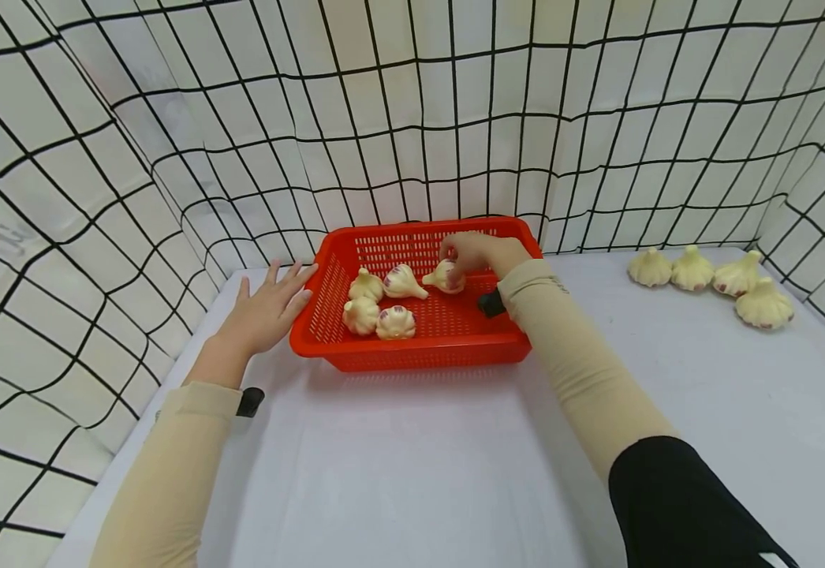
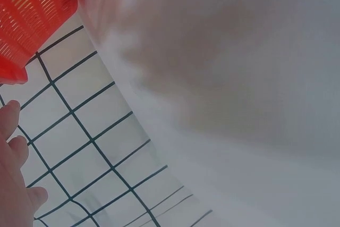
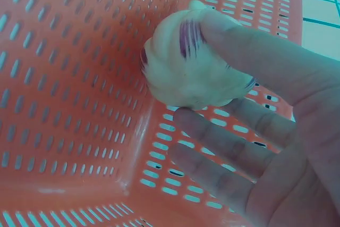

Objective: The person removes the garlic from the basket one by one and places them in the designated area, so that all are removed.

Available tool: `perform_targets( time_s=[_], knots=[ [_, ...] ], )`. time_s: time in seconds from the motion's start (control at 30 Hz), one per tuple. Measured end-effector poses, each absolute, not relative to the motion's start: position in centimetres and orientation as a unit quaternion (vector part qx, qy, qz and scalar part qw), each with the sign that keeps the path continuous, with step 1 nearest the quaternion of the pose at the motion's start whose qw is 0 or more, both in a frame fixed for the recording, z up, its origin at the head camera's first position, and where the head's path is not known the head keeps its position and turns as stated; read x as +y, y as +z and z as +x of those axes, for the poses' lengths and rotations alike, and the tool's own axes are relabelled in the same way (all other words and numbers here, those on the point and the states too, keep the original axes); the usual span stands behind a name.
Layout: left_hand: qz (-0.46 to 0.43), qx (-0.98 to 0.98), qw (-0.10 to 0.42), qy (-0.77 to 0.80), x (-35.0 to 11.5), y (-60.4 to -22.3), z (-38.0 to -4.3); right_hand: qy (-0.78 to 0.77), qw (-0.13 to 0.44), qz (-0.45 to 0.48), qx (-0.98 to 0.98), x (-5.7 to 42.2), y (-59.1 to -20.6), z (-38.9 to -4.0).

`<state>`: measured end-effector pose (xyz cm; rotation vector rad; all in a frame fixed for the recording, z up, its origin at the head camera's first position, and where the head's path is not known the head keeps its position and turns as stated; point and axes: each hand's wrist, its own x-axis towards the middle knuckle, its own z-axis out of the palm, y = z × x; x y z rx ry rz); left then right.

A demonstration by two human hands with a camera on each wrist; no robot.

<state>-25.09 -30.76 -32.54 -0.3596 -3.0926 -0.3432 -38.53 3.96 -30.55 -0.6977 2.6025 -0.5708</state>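
A red plastic basket (image 1: 427,341) with slotted walls stands against the back of the table. Inside it, my right hand (image 1: 479,251) holds a garlic bulb (image 1: 448,278) that has purple streaks. The right wrist view shows the thumb (image 3: 249,46) on top of this garlic bulb (image 3: 180,73) and the other fingers below and behind it. Several more garlic bulbs (image 1: 401,282) lie in the left part of the basket. My left hand (image 1: 266,308) is spread with straight fingers, its fingertips right at the basket's left rim.
Several garlic bulbs (image 1: 692,268) lie in a group at the back right of the white table (image 1: 398,465). Black wire grid (image 1: 455,110) over white sheeting walls the table at the back, left and right. The basket stands close to the back grid.
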Motion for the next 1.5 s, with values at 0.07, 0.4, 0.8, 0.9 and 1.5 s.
perform_targets(
  time_s=[0.07,0.4,0.8,0.9,1.5],
  knots=[
    [-0.115,-0.987,0.005,-0.109,-30.7,-32.6,-25.1,-0.209,0.191,-0.252,0.925,4.1,-30.5,-38.4],
    [-0.113,-0.988,-0.002,-0.109,-30.7,-32.6,-25.2,-0.217,0.186,-0.256,0.923,4.6,-30.5,-37.9],
    [-0.111,-0.988,-0.002,-0.108,-30.7,-32.6,-25.1,-0.224,0.179,-0.284,0.915,5.6,-29.4,-36.8],
    [-0.113,-0.988,0.0,-0.11,-30.6,-32.5,-25.1,-0.224,0.171,-0.288,0.915,5.9,-29.1,-36.6],
    [-0.113,-0.987,-0.001,-0.113,-30.6,-32.5,-25.1,-0.268,0.128,-0.331,0.896,8.0,-26.9,-34.4]
  ],
)
